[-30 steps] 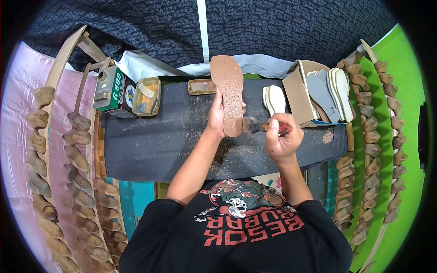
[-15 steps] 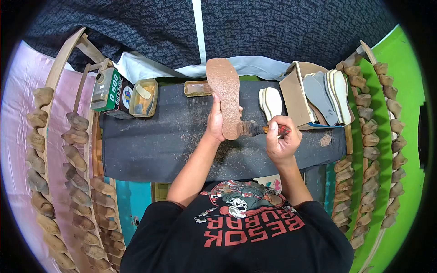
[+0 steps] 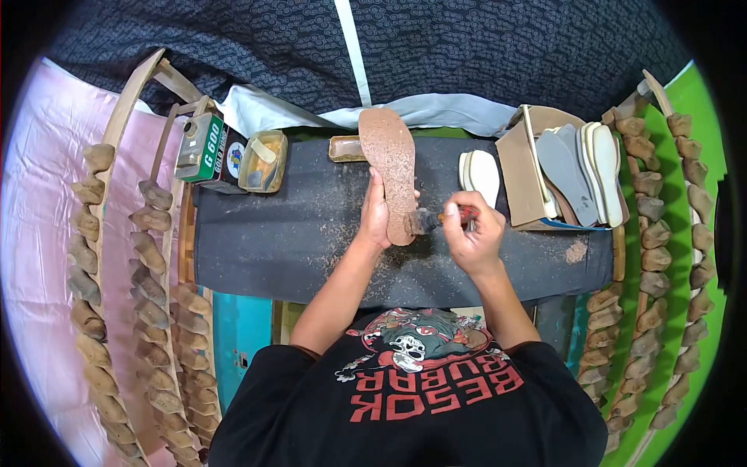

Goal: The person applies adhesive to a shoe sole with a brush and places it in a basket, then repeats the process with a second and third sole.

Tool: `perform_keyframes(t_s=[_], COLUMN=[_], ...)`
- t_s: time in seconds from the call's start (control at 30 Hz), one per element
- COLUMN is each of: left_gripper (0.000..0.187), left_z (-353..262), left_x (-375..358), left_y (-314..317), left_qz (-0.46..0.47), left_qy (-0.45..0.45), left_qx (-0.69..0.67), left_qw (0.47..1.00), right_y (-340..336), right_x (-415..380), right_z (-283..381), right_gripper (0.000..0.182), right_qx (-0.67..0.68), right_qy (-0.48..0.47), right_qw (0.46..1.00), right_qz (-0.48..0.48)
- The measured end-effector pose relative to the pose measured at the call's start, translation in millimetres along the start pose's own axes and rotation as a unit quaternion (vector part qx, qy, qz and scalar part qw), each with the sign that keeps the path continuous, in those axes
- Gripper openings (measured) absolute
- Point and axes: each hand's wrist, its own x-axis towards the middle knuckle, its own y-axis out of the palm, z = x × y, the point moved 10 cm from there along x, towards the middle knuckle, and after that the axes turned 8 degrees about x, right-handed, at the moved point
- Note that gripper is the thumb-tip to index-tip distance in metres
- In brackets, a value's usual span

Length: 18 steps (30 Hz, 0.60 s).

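A brown shoe sole stands up above the table, its rough, speckled face toward me. My left hand is closed around it near its lower end, with fingertips showing at the far edge. In my right hand is a flat brush with a red and orange handle and a dark, crusted head. The head rests against the sole's lower right edge. How far its bristles reach cannot be made out.
Crumbs litter the dark-covered table. At the left stand a green glue can and a tray; a shallow dish lies behind the sole. Pale soles lie beside a cardboard box of soles. Racks of shoe lasts flank both sides.
The camera view has shifted, so the table and its things sit farther right. The brush head has moved slightly upward along the sole's edge. Both holds are kept.
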Motion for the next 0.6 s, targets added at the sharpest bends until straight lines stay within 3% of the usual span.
perform_keyframes(t_s=[0.07, 0.17, 0.2, 0.27, 0.3, 0.4, 0.6], left_gripper=[0.063, 0.068, 0.068, 0.07, 0.069, 0.07, 0.068], left_z=[6, 20, 24, 43, 44, 47, 33], left_x=[-1, -16, -24, -41, -53, -78, -104], left_y=[-6, -42, -60, -81, -93, -125, -151], left_qz=[-0.023, -0.159, -0.165, -0.084, -0.141, -0.19, -0.214], left_qy=[0.01, 0.003, 0.008, -0.059, -0.067, -0.051, -0.018], left_qx=[0.018, -0.031, -0.03, 0.021, 0.014, -0.003, -0.017], left_qw=[1.0, 0.987, 0.986, 0.994, 0.988, 0.98, 0.977], right_y=[-1, -6, -3, 4, 12, 35, 103], right_x=[2, -2, -1, -9, -9, -6, 29], right_z=[-9, -33, -39, -82, -100, -139, -207], right_gripper=[0.005, 0.006, 0.006, 0.009, 0.013, 0.017, 0.03], right_qx=[0.023, 0.067, 0.074, 0.222, 0.235, 0.215, 0.2], right_qy=[0.011, 0.057, 0.055, 0.192, 0.222, 0.28, 0.291], right_qw=[1.0, 0.995, 0.995, 0.953, 0.945, 0.935, 0.936], right_qz=[-0.004, -0.04, -0.035, -0.077, -0.051, -0.025, 0.005])
